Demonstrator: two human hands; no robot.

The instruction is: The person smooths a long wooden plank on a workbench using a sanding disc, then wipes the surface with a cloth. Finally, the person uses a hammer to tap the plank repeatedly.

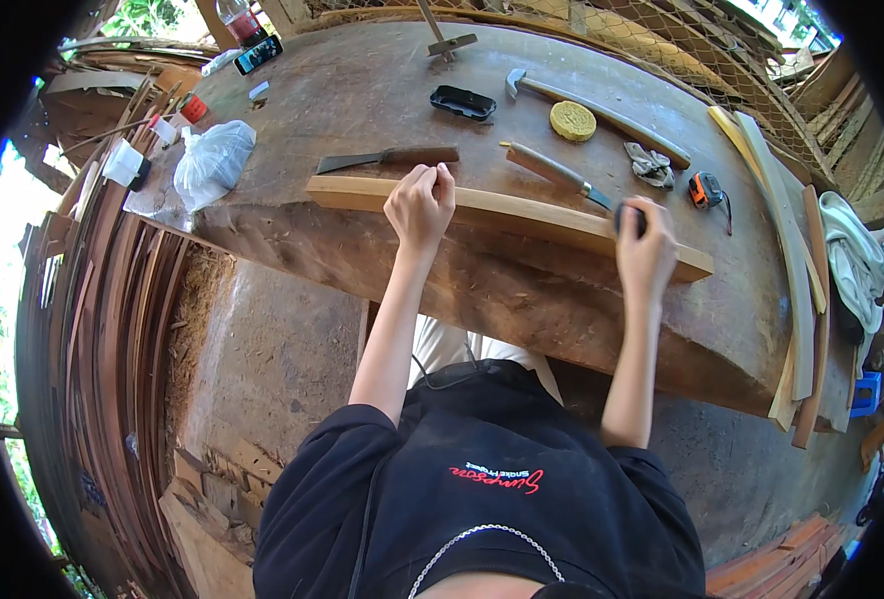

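A long squared wooden beam (532, 218) lies along the near edge of the workbench, slanting down to the right. My left hand (420, 208) is closed in a fist over its left part; the fingers hide what they hold, if anything. Toward the beam's right end, my right hand (647, 245) grips a small dark rounded object (630, 220), mostly covered by the fingers. Just beyond my left hand is a flat chisel (352, 161) with a brown wooden handle. A second chisel (547, 168) with a wooden handle lies between the hands, its blade pointing toward my right hand.
Farther back on the workbench (352, 90) lie a hammer (612, 118), a yellow round disc (573, 121), a black case (462, 102), crumpled cloth (650, 165) and a tape measure (705, 190). A plastic bag (212, 165) sits left; long wooden strips (787, 260) line the right edge.
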